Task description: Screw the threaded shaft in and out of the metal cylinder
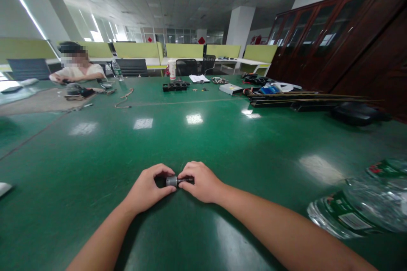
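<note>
Low over the green table point(203, 144), near its front middle, my two hands meet at a small metal cylinder point(171, 181) with a thin dark shaft point(186, 180) at its right end; it looks like a small motor, but its exact kind is unclear. My left hand point(151, 188) grips the silver cylinder between thumb and fingers. Thumb and fingers of my right hand point(202, 182) pinch the dark shaft. The piece lies level, pointing left to right. Fingers hide parts of both ends.
Large plastic water bottles point(352, 216) lie at the right beside my forearm. Farther back are a black plastic part point(176, 86), a clipboard point(199, 78), a white cup point(172, 70) and a pile of dark strips point(280, 98). Another person point(79, 65) sits at the far left.
</note>
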Demonstrator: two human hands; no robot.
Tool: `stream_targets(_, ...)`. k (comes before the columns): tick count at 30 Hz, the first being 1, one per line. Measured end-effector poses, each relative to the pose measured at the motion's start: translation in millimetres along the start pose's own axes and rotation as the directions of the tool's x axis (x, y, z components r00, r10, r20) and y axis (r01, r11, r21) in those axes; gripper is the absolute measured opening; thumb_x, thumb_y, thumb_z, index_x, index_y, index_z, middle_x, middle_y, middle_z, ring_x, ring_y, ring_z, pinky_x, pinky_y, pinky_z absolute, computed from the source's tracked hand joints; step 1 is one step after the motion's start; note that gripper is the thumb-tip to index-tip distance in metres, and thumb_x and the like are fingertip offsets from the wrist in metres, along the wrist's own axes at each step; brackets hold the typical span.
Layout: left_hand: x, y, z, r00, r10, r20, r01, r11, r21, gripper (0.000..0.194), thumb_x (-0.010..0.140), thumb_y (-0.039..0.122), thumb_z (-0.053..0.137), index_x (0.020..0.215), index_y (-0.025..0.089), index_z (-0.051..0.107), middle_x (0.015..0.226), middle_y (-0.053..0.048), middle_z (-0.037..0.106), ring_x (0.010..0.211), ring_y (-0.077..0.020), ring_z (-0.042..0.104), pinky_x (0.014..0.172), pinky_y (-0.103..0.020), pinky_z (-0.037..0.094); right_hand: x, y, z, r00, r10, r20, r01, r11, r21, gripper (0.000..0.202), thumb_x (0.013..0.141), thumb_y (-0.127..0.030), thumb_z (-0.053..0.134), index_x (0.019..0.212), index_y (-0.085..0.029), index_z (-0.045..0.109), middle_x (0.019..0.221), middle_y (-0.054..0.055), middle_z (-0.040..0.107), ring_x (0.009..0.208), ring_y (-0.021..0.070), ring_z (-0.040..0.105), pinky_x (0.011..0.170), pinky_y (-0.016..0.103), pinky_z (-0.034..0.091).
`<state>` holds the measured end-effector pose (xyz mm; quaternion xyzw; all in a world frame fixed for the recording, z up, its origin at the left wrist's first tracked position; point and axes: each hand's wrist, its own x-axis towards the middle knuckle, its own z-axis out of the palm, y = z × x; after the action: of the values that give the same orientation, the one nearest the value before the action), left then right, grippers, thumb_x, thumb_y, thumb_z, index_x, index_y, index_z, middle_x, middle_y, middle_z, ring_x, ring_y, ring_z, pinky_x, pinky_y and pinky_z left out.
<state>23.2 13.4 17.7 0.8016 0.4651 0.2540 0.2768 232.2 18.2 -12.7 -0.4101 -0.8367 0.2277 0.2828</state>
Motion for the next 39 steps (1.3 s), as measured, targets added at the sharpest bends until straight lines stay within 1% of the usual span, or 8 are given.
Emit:
stream_targets(2, 0.4, -1.8, -0.1, 1.000, -0.008, 0.016, 0.008, 1.000, -0.013, 0.021, 0.071, 0.022, 0.073, 0.091, 0.020, 0.068, 0.091, -0.002, 0.070, 0.087, -0.0205, 0.064, 0.081, -0.031, 0.048, 0.2, 0.1, 0.4, 1.000, 0.008, -0.007, -0.008, 1.000, 0.003, 0.013, 0.079, -0.024, 0.073, 0.092, -0.023, 0.073, 0.090, 0.002, 0.069, 0.089, 0.0173, 0.060, 0.082, 0.032, 0.040)
stream_targets(7, 3.8, -4.7, -0.3, 0.998, -0.020, 0.052, 0.022, 0.999, -0.034, 0.016, 0.068, 0.023, 0.073, 0.080, 0.019, 0.062, 0.087, -0.001, 0.067, 0.084, -0.0196, 0.062, 0.079, -0.030, 0.046, 1.0, -2.2, -0.3, 1.000, 0.027, -0.012, -0.027, 0.999, 0.020, 0.013, 0.077, -0.022, 0.074, 0.090, -0.023, 0.073, 0.088, 0.001, 0.069, 0.088, 0.0169, 0.061, 0.081, 0.031, 0.041)
stream_targets(11, 7.1, -1.1, 0.4, 0.997, -0.033, 0.073, 0.033, 0.999, -0.004, 0.016, 0.068, 0.022, 0.070, 0.078, 0.019, 0.058, 0.083, 0.000, 0.064, 0.080, -0.0186, 0.060, 0.073, -0.029, 0.045, 0.4, -3.9, -2.0, 1.000, 0.024, -0.018, -0.024, 0.999, 0.027, 0.013, 0.077, -0.021, 0.072, 0.090, -0.022, 0.073, 0.087, 0.002, 0.069, 0.086, 0.0171, 0.062, 0.081, 0.031, 0.042)
stream_targets(16, 9.3, 3.2, 2.0, 0.996, -0.044, 0.084, 0.039, 0.998, 0.054, 0.018, 0.063, 0.017, 0.068, 0.076, 0.019, 0.054, 0.077, 0.002, 0.058, 0.074, -0.0170, 0.054, 0.066, -0.026, 0.040, -1.2, -4.3, -3.5, 1.000, 0.003, -0.012, -0.003, 1.000, 0.020, 0.020, 0.072, -0.018, 0.073, 0.091, -0.022, 0.072, 0.089, 0.002, 0.069, 0.088, 0.0185, 0.062, 0.081, 0.032, 0.042)
stream_targets(19, 10.8, 3.6, 1.5, 0.995, -0.048, 0.089, 0.043, 0.997, 0.057, 0.018, 0.063, 0.017, 0.067, 0.075, 0.019, 0.054, 0.076, 0.003, 0.056, 0.073, -0.0167, 0.053, 0.065, -0.025, 0.039, -1.0, -4.5, -3.4, 1.000, 0.010, -0.016, -0.009, 1.000, 0.025, 0.019, 0.072, -0.018, 0.071, 0.090, -0.022, 0.072, 0.088, 0.002, 0.069, 0.088, 0.0185, 0.062, 0.081, 0.032, 0.041)
stream_targets(24, 13.6, 1.7, -0.5, 0.988, -0.056, 0.143, 0.051, 0.998, 0.038, 0.019, 0.064, 0.018, 0.069, 0.077, 0.019, 0.054, 0.078, 0.002, 0.058, 0.074, -0.0175, 0.054, 0.066, -0.027, 0.040, 1.0, -4.7, -2.1, 0.999, 0.031, -0.017, -0.031, 0.999, 0.030, 0.014, 0.074, -0.019, 0.071, 0.088, -0.022, 0.072, 0.085, 0.002, 0.069, 0.085, 0.0178, 0.062, 0.080, 0.032, 0.041)
stream_targets(32, 12.5, -6.4, -0.6, 0.993, -0.003, 0.120, 0.007, 0.999, -0.032, 0.019, 0.067, 0.018, 0.072, 0.078, 0.019, 0.056, 0.080, 0.002, 0.059, 0.078, -0.0179, 0.056, 0.070, -0.027, 0.041, 0.4, -3.7, -0.9, 0.999, 0.037, -0.018, -0.037, 0.999, 0.034, 0.014, 0.074, -0.019, 0.072, 0.088, -0.021, 0.072, 0.084, 0.001, 0.069, 0.085, 0.0173, 0.062, 0.081, 0.033, 0.040)
stream_targets(39, 11.7, -8.0, 1.1, 0.995, 0.029, 0.091, -0.026, 0.999, -0.029, 0.017, 0.069, 0.018, 0.073, 0.076, 0.017, 0.058, 0.077, 0.002, 0.059, 0.076, -0.0170, 0.056, 0.069, -0.026, 0.039, 0.0, -3.4, 0.2, 0.999, 0.022, -0.048, -0.019, 0.998, 0.053, 0.015, 0.072, -0.018, 0.073, 0.087, -0.020, 0.073, 0.084, 0.002, 0.068, 0.083, 0.0170, 0.061, 0.078, 0.032, 0.040)
